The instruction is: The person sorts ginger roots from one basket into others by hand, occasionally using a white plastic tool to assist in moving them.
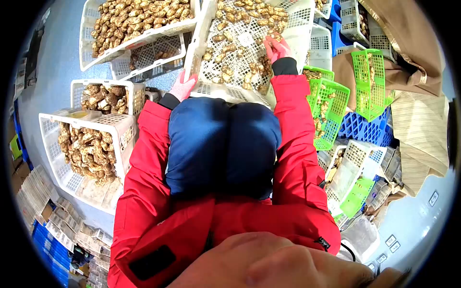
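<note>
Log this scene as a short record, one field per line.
Left hand: at the near left edge of the front crate
Right hand: over that crate's right part, fingertips at a mushroom; firmness of grip unclear
Front crate contents: loose mushrooms, bare mesh showing between them
Upper left crate: white, heaped with mushrooms
Right side: green baskets, some mushrooms inside
Floor: blue

Bright light nearly bleaches the white basket; shadow darkens parts of the blue trousers. Fisheye distortion curves the view inside black, rounded edges.
</note>
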A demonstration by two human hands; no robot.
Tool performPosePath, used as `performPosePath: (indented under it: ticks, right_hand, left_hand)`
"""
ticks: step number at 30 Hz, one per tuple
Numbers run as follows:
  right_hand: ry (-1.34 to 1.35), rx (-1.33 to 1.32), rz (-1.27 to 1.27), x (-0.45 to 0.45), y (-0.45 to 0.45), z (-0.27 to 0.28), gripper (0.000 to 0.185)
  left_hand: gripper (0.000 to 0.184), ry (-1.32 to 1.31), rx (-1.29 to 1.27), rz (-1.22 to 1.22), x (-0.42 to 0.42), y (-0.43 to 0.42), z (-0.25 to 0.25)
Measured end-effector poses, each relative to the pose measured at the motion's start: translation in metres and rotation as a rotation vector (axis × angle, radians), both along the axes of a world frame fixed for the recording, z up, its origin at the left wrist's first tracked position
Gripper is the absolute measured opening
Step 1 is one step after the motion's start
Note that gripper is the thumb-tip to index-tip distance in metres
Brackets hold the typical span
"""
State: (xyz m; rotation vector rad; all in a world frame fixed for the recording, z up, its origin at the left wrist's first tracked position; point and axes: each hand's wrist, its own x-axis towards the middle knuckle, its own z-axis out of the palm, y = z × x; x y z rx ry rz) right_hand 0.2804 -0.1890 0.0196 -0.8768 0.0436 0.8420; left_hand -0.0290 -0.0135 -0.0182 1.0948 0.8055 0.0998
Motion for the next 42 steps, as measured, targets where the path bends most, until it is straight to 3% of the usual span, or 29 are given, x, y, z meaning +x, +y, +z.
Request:
performPosePath:
  ticks: [2, 4, 6, 7, 9, 11, 13, 14, 19, 20, 21, 26, 29, 30, 36, 39, 42]
  right_hand:
    - [0.047, 0.04, -0.057, 0.002, 0.006, -0.001, 0.036]
    - [-0.018, 0.09, -0.03, -0.016, 0.053, 0.066, 0.037]
    - [-0.412, 0.233, 0.213, -0.022, 0.091, 0.106, 0.041]
    - [-0.368, 0.565, 0.316, -0.016, 0.112, 0.114, 0.042]
    - [-0.279, 0.259, 0.25, -0.023, 0.116, 0.151, 0.053]
    - [-0.2, 0.426, 0.237, -0.021, 0.109, 0.146, 0.044]
    - [-0.15, 0.316, 0.047, -0.02, 0.094, 0.133, 0.043]
    - [-0.183, 0.311, 0.14, -0.005, 0.071, 0.107, 0.041]
    - [0.021, 0.355, -0.062, 0.013, 0.014, 0.079, 0.041]
    - [-0.122, 0.218, -0.106, 0.015, 0.007, 0.075, 0.041]
    - [-0.223, 0.074, -0.105, 0.019, -0.002, 0.073, 0.04]
    - [-0.197, 0.059, -0.051, 0.021, -0.011, 0.071, 0.039]
    - [-0.141, 0.075, -0.069, 0.017, -0.009, 0.062, 0.037]
    - [-0.055, 0.103, -0.111, 0.017, -0.008, 0.056, 0.04]
    - [0.154, 0.098, -0.179, 0.017, -0.015, 0.021, 0.033]
    - [0.091, 0.016, -0.17, 0.014, -0.015, 0.013, 0.032]
    - [0.044, -0.053, -0.008, 0.006, -0.009, 0.011, 0.028]
  left_hand:
    - [0.043, 0.009, 0.032, -0.021, 0.0, 0.0, 0.002]
    - [0.043, 0.026, 0.087, -0.041, 0.001, 0.002, -0.002]
    - [0.042, -0.013, 0.059, -0.013, 0.0, 0.0, 0.007]
    - [0.042, 0.002, 0.068, -0.03, 0.0, 0.0, 0.01]
    - [0.042, 0.02, 0.09, -0.063, 0.002, 0.001, 0.011]
    - [0.04, 0.006, 0.094, -0.004, 0.003, -0.003, 0.017]
    - [0.04, 0.045, 0.183, -0.086, 0.003, 0.001, 0.023]
    - [0.039, -0.048, 0.038, 0.003, -0.001, -0.002, 0.007]
    - [0.04, -0.047, 0.046, 0.008, 0.002, -0.002, 0.007]
    - [0.04, -0.046, 0.022, 0.029, 0.002, -0.002, 0.008]
    - [0.041, -0.044, -0.003, 0.049, 0.002, -0.004, 0.008]
    - [0.045, -0.078, -0.05, 0.045, 0.0, -0.003, 0.0]
    - [0.045, 0.066, 0.143, -0.117, 0.0, 0.005, 0.002]
    - [0.045, 0.002, -0.005, 0.02, 0.0, -0.001, 0.002]
    - [0.046, 0.033, 0.028, -0.023, 0.002, 0.0, 0.017]
    - [0.049, 0.005, -0.025, -0.011, -0.001, 0.0, 0.002]
    - [0.05, 0.022, -0.023, -0.013, 0.0, 0.0, 0.001]
